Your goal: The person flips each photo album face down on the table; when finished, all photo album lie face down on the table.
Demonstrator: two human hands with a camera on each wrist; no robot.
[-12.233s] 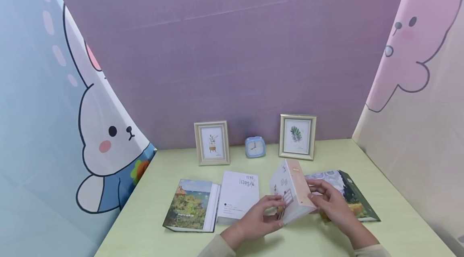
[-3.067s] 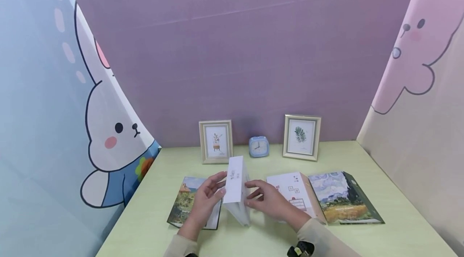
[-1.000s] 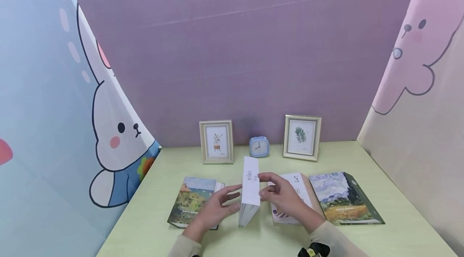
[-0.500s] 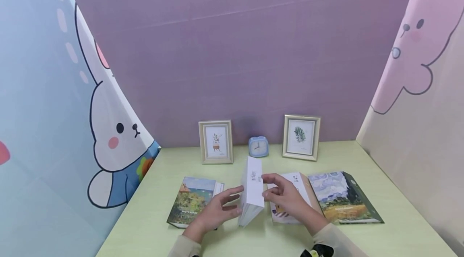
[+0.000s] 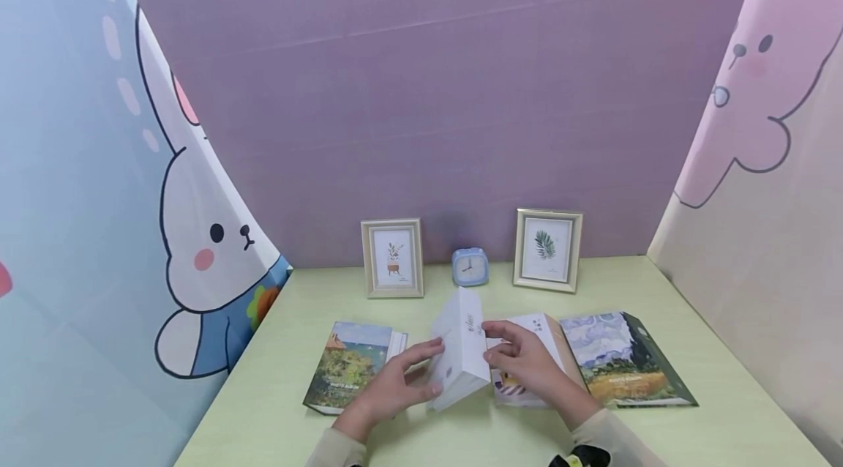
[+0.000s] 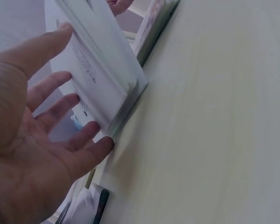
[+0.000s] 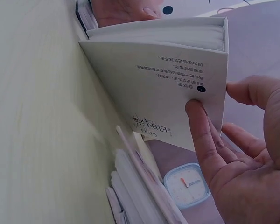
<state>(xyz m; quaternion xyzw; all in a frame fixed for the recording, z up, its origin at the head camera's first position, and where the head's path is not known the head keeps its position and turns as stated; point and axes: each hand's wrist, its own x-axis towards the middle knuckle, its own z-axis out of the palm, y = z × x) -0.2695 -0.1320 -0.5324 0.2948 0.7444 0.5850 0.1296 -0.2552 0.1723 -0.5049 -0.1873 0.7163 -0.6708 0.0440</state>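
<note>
A white photo album (image 5: 466,353) stands tilted on its page edges, spine up, between my two hands. My left hand (image 5: 394,385) is at its left cover, fingers extended and spread; in the left wrist view those fingertips (image 6: 94,127) touch or nearly touch the printed cover. My right hand (image 5: 530,366) pinches the spine side: the right wrist view has the thumb (image 7: 252,89) at the spine and the index finger on the cover. To the right lies a white-covered album with a peach spine (image 5: 566,357), partly hidden by my right hand.
A landscape-covered photo album (image 5: 352,364) lies left, partly behind my left hand. A green-edged album (image 5: 626,361) lies far right, against the peach-spined one. Behind stand two picture frames (image 5: 393,258) and a blue clock (image 5: 470,266), before a purple backdrop on the pale table (image 5: 316,299).
The peach-spined album, held earlier, now lies beside the green-edged one. The white album, once flat on the table, is upright; over the last second it moved right and turned, showing its left cover.
</note>
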